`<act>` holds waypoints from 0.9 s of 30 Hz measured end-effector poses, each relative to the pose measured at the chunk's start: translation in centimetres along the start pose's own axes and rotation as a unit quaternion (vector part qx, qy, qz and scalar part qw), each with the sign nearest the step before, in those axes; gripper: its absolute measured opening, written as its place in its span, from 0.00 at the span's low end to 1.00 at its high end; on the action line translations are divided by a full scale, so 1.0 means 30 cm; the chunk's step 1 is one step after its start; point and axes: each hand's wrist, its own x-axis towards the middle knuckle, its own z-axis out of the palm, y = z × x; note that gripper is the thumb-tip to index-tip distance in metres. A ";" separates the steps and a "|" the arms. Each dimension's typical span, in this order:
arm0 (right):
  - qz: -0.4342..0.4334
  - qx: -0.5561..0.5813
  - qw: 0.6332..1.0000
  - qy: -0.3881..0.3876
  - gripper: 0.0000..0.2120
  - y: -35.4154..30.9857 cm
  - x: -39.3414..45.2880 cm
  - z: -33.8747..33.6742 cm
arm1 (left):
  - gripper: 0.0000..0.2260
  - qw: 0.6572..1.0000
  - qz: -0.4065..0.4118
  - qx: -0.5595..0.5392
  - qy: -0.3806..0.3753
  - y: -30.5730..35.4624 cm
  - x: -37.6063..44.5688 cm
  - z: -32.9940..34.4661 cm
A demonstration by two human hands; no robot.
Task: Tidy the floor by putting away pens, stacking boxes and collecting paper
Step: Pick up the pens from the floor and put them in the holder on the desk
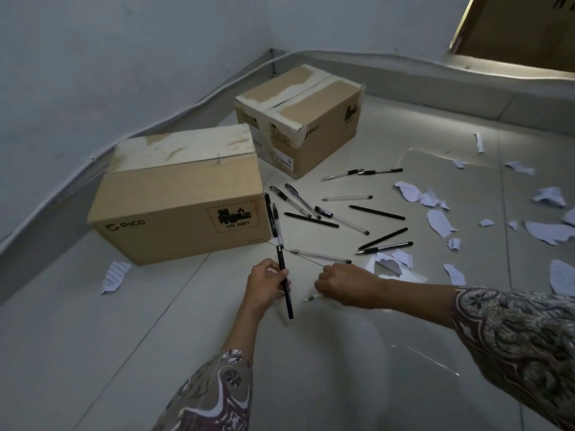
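My left hand point(266, 284) grips a black pen point(286, 287) that stands almost upright over the tiled floor. My right hand point(345, 286) is curled around a clear pen point(311, 298) whose tip sticks out to the left. Several more black and clear pens point(342, 219) lie scattered on the floor just beyond both hands. A closed cardboard box point(183, 197) stands to the left of them, and a second closed box point(305, 119) sits behind it near the corner. Torn paper scraps point(435, 219) litter the floor on the right.
Grey walls meet in a corner point(272, 54) behind the boxes, with a cable along the skirting. One paper scrap point(115, 275) lies left of the near box. A brown panel point(522, 29) shows at the top right. Bare tiles point(124, 353) spread in front of me.
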 end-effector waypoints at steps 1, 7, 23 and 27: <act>0.048 0.052 0.998 -0.001 0.02 0.003 0.012 -0.022 | 0.10 1.000 -0.007 -0.018 0.001 -0.001 -0.003 -0.002; 0.229 0.357 0.903 0.074 0.07 -0.022 0.086 -0.084 | 0.03 0.995 -0.047 -0.085 -0.038 -0.005 -0.029 0.033; 0.328 0.451 0.825 0.089 0.06 -0.014 0.193 -0.018 | 0.06 0.969 -0.069 -0.234 -0.028 -0.035 -0.017 0.096; 0.300 0.299 0.902 0.087 0.08 0.040 0.208 -0.007 | 0.06 0.955 -0.074 -0.286 -0.003 -0.035 -0.011 0.099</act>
